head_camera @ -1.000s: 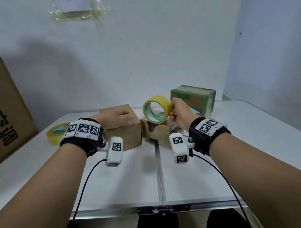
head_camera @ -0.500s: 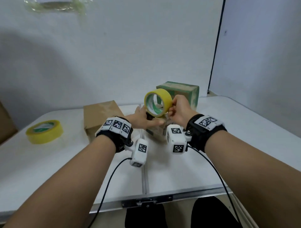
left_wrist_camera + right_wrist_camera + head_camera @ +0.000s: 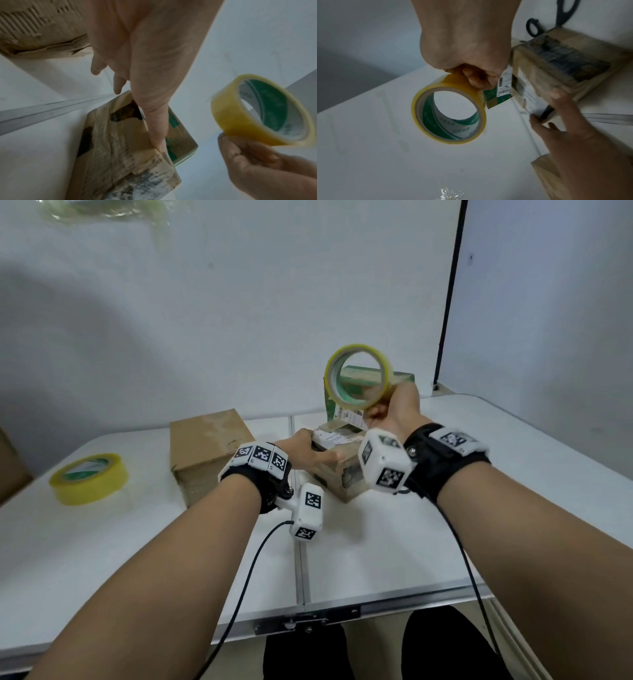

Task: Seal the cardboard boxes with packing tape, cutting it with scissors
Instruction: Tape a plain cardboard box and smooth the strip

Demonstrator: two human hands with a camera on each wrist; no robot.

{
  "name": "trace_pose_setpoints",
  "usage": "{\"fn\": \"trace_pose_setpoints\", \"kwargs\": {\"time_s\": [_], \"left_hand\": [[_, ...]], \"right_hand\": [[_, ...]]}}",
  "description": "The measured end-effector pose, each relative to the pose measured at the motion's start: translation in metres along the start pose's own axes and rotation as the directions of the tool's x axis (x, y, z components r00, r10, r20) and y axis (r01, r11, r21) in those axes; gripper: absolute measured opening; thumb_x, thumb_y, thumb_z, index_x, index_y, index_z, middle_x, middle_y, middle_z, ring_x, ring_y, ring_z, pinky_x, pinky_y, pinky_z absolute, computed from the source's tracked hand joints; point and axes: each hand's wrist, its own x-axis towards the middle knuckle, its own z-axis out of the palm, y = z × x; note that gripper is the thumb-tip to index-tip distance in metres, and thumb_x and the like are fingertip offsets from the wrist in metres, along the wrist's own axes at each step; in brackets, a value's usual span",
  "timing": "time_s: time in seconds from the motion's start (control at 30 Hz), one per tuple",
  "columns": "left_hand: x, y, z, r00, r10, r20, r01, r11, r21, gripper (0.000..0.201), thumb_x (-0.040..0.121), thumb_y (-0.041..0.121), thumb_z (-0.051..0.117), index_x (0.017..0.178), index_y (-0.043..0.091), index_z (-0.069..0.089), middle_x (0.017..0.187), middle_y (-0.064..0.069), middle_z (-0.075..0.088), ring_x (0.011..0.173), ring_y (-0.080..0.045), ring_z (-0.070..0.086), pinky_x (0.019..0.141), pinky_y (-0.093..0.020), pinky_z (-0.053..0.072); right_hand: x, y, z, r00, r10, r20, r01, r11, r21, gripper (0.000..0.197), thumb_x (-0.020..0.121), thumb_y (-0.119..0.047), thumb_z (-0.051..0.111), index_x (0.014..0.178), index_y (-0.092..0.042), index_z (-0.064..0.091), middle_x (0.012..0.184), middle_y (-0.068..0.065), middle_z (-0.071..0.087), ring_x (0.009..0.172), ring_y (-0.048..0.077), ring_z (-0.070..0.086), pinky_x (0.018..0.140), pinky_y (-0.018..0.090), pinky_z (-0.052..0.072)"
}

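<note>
My right hand (image 3: pixel 394 409) grips a yellow roll of packing tape (image 3: pixel 358 378) by its lower rim and holds it upright in the air above the table. Below it lies a small taped cardboard box (image 3: pixel 339 453) with white labels. My left hand (image 3: pixel 303 451) clasps the left end of that box, thumb along its side (image 3: pixel 157 135) and fingers over the top. In the right wrist view, black scissors (image 3: pixel 534 27) lie on the table just behind the small box, partly hidden by it.
A plain brown box (image 3: pixel 209 453) stands left of the small one and a green-printed box (image 3: pixel 400 378) at the back. A second yellow tape roll (image 3: pixel 89 477) lies flat at the far left. The white folding table (image 3: pixel 376 559) has a centre seam.
My left hand left the brown box and took hold of the small box. My right hand lifted the tape roll up off the small box and turned it.
</note>
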Motion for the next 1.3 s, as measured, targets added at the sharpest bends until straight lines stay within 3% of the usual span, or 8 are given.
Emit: {"fn": "trace_pose_setpoints", "kwargs": {"time_s": [0.17,0.27,0.4,0.63,0.83,1.0,1.17,1.3], "left_hand": [[0.0,0.0,-0.009,1.0,0.015,0.009,-0.015,0.999,-0.051,0.08,0.084,0.064,0.056,0.141,0.011,0.041,0.141,-0.003,0.046,0.126,-0.024,0.048,0.109,-0.04,0.037],[-0.006,-0.001,-0.024,0.984,0.052,-0.17,-0.124,0.887,-0.446,0.061,0.095,0.035,0.058,0.149,0.018,0.034,0.152,-0.001,0.036,0.138,-0.018,0.037,0.107,-0.029,0.032],[-0.022,0.002,-0.035,0.938,0.181,-0.296,-0.339,0.657,-0.673,0.069,0.092,-0.004,0.055,0.147,0.031,0.033,0.154,0.014,0.027,0.131,-0.012,0.047,0.107,-0.029,0.037],[-0.033,0.02,-0.034,0.875,0.216,-0.434,-0.476,0.554,-0.683,0.056,0.088,-0.012,0.054,0.13,0.025,0.056,0.135,0.011,0.056,0.116,-0.006,0.06,0.091,-0.019,0.049],[-0.03,0.023,-0.034,0.792,0.027,-0.61,-0.436,0.724,-0.535,0.008,0.086,0.022,0.071,0.094,0.021,0.071,0.095,0.012,0.072,0.086,0.004,0.066,0.075,-0.012,0.045],[-0.032,0.026,-0.046,0.723,0.033,-0.69,-0.425,0.809,-0.406,0.006,0.087,0.023,0.067,0.085,0.018,0.068,0.086,0.009,0.071,0.077,-0.001,0.063,0.067,-0.01,0.043],[-0.034,0.023,-0.076,0.688,0.14,-0.712,-0.311,0.943,-0.115,0.009,0.093,0.021,0.058,0.094,0.014,0.063,0.093,0.001,0.065,0.085,-0.015,0.059,0.077,-0.024,0.047],[-0.036,0.019,-0.093,0.735,0.249,-0.631,-0.25,0.964,0.089,0.013,0.095,0.021,0.055,0.097,0.011,0.063,0.093,-0.002,0.063,0.088,-0.021,0.058,0.079,-0.036,0.049]], "right_hand": [[0.0,-0.009,0.004,0.999,0.025,0.026,-0.025,1.0,0.01,0.029,0.083,-0.003,0.026,0.066,-0.01,0.047,0.06,0.007,0.053,0.037,0.011,0.022,0.04,0.015,0.023],[0.004,0.0,-0.003,0.994,0.109,0.022,-0.11,0.991,0.08,0.028,0.082,-0.003,0.025,0.083,-0.008,0.053,0.081,0.012,0.059,0.033,0.01,0.024,0.04,0.013,0.026],[0.007,0.006,-0.006,0.976,0.212,0.043,-0.217,0.948,0.233,0.026,0.087,-0.004,0.022,0.084,-0.01,0.047,0.07,0.004,0.047,0.028,0.01,0.028,0.038,0.011,0.031],[-0.001,0.021,0.006,0.971,0.236,0.041,-0.237,0.919,0.314,0.024,0.084,-0.001,0.023,0.078,-0.009,0.044,0.06,0.004,0.042,0.028,0.011,0.031,0.04,0.015,0.04],[-0.004,0.024,0.01,0.967,0.249,0.056,-0.252,0.902,0.35,0.027,0.087,-0.003,0.023,0.075,-0.008,0.046,0.043,0.002,0.043,0.03,0.011,0.033,0.039,0.018,0.045],[-0.01,0.026,0.017,0.963,0.246,0.109,-0.268,0.902,0.338,0.029,0.073,0.011,0.021,0.072,-0.007,0.043,0.047,0.005,0.045,0.042,0.013,0.042,0.039,0.021,0.049],[-0.002,0.018,0.014,0.992,0.125,-0.024,-0.127,0.979,-0.159,0.018,0.09,0.004,0.035,0.1,-0.003,0.049,0.083,0.009,0.047,0.066,0.016,0.048,0.053,0.025,0.053],[-0.009,0.011,0.035,0.97,-0.173,0.17,0.242,0.755,-0.61,0.034,0.097,-0.027,0.047,0.129,-0.016,0.045,0.119,0.005,0.055,0.103,0.018,0.052,0.084,0.033,0.042]]}}
